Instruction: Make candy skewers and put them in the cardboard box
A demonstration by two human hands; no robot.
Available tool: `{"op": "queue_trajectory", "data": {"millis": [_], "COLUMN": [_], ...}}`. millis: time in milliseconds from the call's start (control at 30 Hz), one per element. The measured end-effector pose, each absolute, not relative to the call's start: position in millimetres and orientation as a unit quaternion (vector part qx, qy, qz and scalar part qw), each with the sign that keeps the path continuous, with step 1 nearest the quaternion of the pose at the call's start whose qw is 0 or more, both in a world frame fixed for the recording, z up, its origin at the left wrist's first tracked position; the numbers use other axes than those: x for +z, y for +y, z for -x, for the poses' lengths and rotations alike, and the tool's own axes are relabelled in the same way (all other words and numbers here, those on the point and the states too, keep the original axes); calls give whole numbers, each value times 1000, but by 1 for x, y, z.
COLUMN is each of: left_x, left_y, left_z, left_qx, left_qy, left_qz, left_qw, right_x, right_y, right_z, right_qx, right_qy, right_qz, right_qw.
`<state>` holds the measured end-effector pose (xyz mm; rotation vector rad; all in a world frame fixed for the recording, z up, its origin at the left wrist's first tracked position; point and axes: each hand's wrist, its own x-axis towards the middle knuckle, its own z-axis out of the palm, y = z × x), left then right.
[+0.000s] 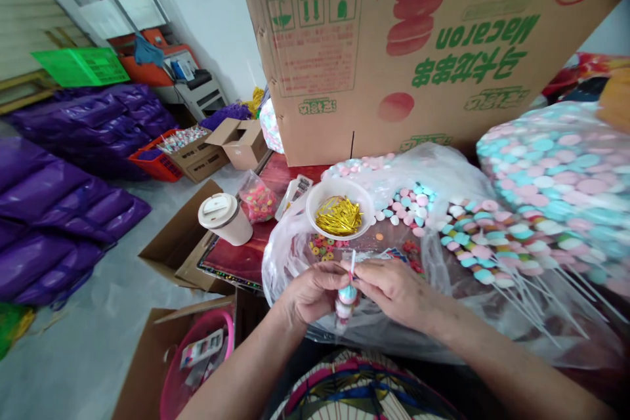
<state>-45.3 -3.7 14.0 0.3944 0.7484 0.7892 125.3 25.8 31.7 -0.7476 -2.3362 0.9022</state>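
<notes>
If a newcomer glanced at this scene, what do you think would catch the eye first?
Probably the big Macaron carton, its print upside down, towering at the back. In front of it, a white bowl holds shiny gold strips. Nearer still, the left hand and right hand pinch a candy stick.

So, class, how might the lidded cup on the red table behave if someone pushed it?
The cup would probably tip if pushed near its top, since it seems to narrow toward its base. It may slide easily, as the red tabletop looks glossy. Its weight is hard to guess: the lid hides the contents.
</notes>
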Motion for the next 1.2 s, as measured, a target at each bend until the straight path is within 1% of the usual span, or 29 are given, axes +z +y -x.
{"op": "queue_trajectory", "data": {"millis": [67, 100, 167, 200, 267, 333, 433, 500, 600, 667, 733, 800, 867, 933, 967, 1000, 1067, 1100, 1167, 1200], "left_x": [18, 19, 20, 20, 20, 20, 18, 16, 15, 16, 16, 14, 11, 8, 8, 11, 22, 30, 50, 60], "left_y": [-6, -8, -9, -9, -6, -2, 2, 2, 1, 3, 6, 9, 10, 9, 7, 4, 0, -1, -1, 1], "left_z": [43, 40, 34, 31, 23, 13, -3, -10, -10, -4, 1, 0, -5, -12, -14, -16, -16, -14, -5, 2], "left_qx": [349, 357, 389, 407, 455, 509, 559, 554, 511, 467, 438, 451, 476, 472, 465, 462, 440, 411, 336, 317], "left_qy": [318, 308, 306, 313, 342, 384, 419, 423, 425, 423, 440, 489, 536, 553, 557, 563, 581, 583, 541, 499], "left_qz": [-187, -181, -160, -148, -123, -105, -111, -145, -241, -343, -435, -461, -430, -419, -437, -462, -497, -492, -429, -383], "left_qw": [861, 863, 854, 845, 813, 763, 707, 702, 707, 696, 653, 588, 548, 544, 532, 505, 472, 498, 640, 710], "right_x": [40, 41, 40, 38, 30, 21, 10, 7, 11, 16, 21, 22, 22, 23, 25, 27, 34, 38, 41, 41], "right_y": [30, 32, 33, 32, 27, 20, 13, 12, 14, 13, 10, 7, 6, 10, 14, 17, 22, 23, 18, 14], "right_z": [-134, -136, -137, -137, -134, -131, -131, -137, -148, -152, -152, -148, -147, -152, -157, -162, -172, -175, -176, -174], "right_qx": [373, 404, 443, 439, 375, 260, 125, 97, 106, 150, 205, 213, 142, 39, -10, -53, -127, -157, -171, -150], "right_qy": [-871, -862, -834, -823, -814, -815, -818, -831, -846, -841, -827, -826, -859, -903, -913, -911, -872, -843, -823, -836], "right_qz": [202, 187, 212, 250, 335, 401, 425, 411, 417, 431, 446, 455, 445, 400, 384, 383, 430, 458, 450, 418], "right_qw": [248, 243, 250, 260, 290, 327, 368, 362, 315, 291, 275, 255, 210, 155, 141, 143, 196, 235, 301, 322]}}
